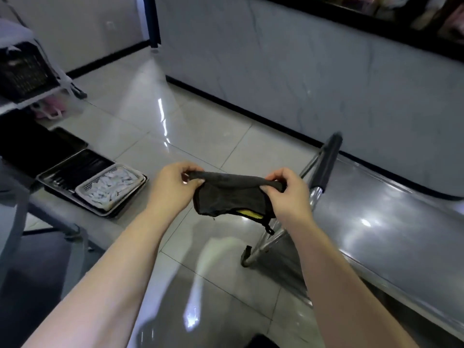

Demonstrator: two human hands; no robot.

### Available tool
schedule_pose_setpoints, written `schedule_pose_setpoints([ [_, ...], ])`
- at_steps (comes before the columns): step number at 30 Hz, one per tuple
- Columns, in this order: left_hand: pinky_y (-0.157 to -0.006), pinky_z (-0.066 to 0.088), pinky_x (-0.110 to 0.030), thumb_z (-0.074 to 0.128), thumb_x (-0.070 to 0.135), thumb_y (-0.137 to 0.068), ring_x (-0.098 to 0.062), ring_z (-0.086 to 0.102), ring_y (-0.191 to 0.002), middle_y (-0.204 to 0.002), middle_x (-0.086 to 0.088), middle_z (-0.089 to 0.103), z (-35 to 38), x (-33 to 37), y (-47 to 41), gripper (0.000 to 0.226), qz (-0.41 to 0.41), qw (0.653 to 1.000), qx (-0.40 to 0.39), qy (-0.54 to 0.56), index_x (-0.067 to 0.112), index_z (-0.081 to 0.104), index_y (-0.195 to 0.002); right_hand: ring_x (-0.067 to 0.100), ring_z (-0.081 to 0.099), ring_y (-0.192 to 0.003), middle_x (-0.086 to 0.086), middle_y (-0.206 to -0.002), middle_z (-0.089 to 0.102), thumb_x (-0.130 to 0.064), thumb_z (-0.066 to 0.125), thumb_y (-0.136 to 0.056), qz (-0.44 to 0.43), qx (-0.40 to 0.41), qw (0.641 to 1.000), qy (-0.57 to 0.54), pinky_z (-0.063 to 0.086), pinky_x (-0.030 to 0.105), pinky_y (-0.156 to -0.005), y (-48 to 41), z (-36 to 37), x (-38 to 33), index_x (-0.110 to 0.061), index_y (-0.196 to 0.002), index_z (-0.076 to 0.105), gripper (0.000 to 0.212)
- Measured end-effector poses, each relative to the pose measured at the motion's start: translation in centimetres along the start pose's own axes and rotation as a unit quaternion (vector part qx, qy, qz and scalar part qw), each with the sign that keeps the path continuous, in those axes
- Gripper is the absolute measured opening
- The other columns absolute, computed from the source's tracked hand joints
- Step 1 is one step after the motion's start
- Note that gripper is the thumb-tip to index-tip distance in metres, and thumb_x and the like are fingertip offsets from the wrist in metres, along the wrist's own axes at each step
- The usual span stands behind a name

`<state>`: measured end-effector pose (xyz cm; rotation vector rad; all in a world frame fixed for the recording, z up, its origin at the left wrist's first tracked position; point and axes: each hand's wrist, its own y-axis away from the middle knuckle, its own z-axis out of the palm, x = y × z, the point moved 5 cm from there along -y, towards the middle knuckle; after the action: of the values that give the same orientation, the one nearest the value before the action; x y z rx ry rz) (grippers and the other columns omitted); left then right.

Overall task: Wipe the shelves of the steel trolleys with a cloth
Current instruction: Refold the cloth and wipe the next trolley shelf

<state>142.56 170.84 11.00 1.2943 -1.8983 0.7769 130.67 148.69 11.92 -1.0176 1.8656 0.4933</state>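
While fingers [198,182] pinch shut, both hands stretch the cloth [231,197].

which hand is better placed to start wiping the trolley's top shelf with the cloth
Probably the right hand: it already pinches the cloth and hangs beside the steel trolley shelf. The left hand also grips it but sits farther away, over the floor.

trolley [391,222]: cut off right, lower shelves unseen | basket [21,71]: blurred, cropped left | cloth [231,197]: corners hidden inside hands
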Motion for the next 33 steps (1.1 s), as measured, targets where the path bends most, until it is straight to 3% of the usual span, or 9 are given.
schedule_pose_setpoints([
  [2,-0.066,0.044,-0.020,0.071,0.015,-0.082,0.000,0.057,-0.080,-0.083,0.021,0.064,2.1,0.1,-2.7,0.031,-0.002,1.000,-0.019,0.011,0.044,0.061,-0.079,-0.016,0.050,-0.079,-0.015,-0.080,0.060,-0.010,0.071,-0.083,0.005,0.010,1.000,0.012,0.036,-0.001,-0.059,-2.1,-0.5,0.7,-0.032,-0.077,0.058,0.026],
  [9,-0.066,0.041,-0.015,0.071,0.021,-0.078,0.005,0.056,-0.077,-0.079,0.027,0.063,6.6,2.5,-16.4,0.031,0.020,0.998,-0.063,-0.007,0.049,0.061,-0.072,-0.008,0.055,-0.083,-0.015,-0.082,0.061,-0.005,0.072,-0.082,-0.052,0.070,0.996,0.009,0.038,0.002,-0.068,-13.9,-1.8,1.7,-0.026,-0.082,0.060,0.025],
  [19,-0.067,0.042,-0.017,0.070,0.022,-0.081,0.003,0.059,-0.079,-0.083,0.024,0.064,3.6,0.6,-38.2,0.019,0.020,0.997,-0.043,-0.058,0.041,0.067,-0.084,-0.009,0.054,-0.083,-0.011,-0.084,0.061,-0.006,0.073,-0.083,-0.033,0.050,0.998,-0.021,0.039,0.001,-0.066,-35.2,7.5,-1.1,-0.022,-0.084,0.061,0.020],
  [22,-0.071,0.048,-0.025,0.070,0.022,-0.082,0.001,0.059,-0.080,-0.084,0.024,0.064,4.1,-0.8,-46.2,0.017,0.043,0.995,-0.051,-0.068,0.038,0.069,-0.088,-0.009,0.054,-0.083,-0.011,-0.084,0.061,-0.008,0.073,-0.084,-0.017,0.055,0.998,-0.019,0.040,0.001,-0.065,-42.0,10.5,-0.9,-0.023,-0.084,0.061,0.019],
  [29,-0.069,0.046,-0.021,0.070,0.020,-0.085,-0.004,0.059,-0.082,-0.084,0.017,0.065,10.7,0.5,-65.6,0.016,0.113,0.980,-0.148,-0.065,0.036,0.067,-0.089,-0.012,0.054,-0.079,-0.012,-0.083,0.062,-0.006,0.074,-0.083,0.054,0.159,0.986,-0.020,0.038,0.001,-0.061,-56.9,12.0,0.8,-0.030,-0.079,0.058,0.029],
  [31,-0.064,0.041,-0.016,0.070,0.019,-0.084,-0.002,0.059,-0.079,-0.081,0.019,0.063,13.3,2.6,-70.0,0.021,0.139,0.974,-0.166,-0.070,0.039,0.065,-0.085,-0.009,0.055,-0.077,-0.012,-0.082,0.062,-0.005,0.073,-0.082,0.074,0.191,0.978,-0.023,0.039,0.002,-0.056,-60.2,10.9,1.6,-0.030,-0.077,0.057,0.030],
  [33,-0.066,0.046,-0.022,0.071,0.020,-0.082,-0.005,0.061,-0.078,-0.079,0.018,0.065,16.7,5.1,-74.0,0.020,0.157,0.968,-0.183,-0.074,0.040,0.066,-0.081,-0.002,0.058,-0.075,-0.012,-0.080,0.063,-0.006,0.073,-0.082,0.088,0.223,0.971,-0.019,0.040,0.004,-0.056,-63.1,9.0,2.6,-0.029,-0.077,0.057,0.029],
])
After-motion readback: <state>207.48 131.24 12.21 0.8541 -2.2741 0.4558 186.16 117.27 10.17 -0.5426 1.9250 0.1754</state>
